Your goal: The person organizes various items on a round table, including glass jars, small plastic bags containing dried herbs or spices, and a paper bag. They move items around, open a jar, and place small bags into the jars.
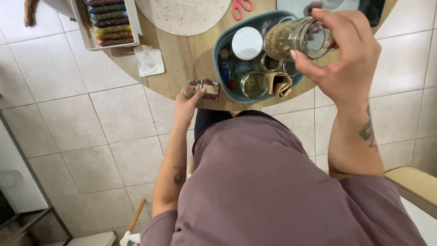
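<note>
My right hand (348, 59) grips a glass jar (295, 38) lying on its side in the air, partly filled with a dry brownish-green mix, above a teal tub (220, 50). My left hand (187, 105) rests at the near edge of the round wooden table (182, 68), fingers on a small packet (205, 88) of purple and brown bits. Inside the tub sit a white lid (247, 43), an open jar of greenish flakes (254, 84), other small jars and a folded brown paper (279, 85).
A white tray of coloured tubes (109, 23) stands at the table's far left, with a white tissue (149, 60) beside it. A round pale mat (182, 16) and pink scissors (241, 7) lie farther back. Tiled floor surrounds; a cushioned seat (416, 184) is at right.
</note>
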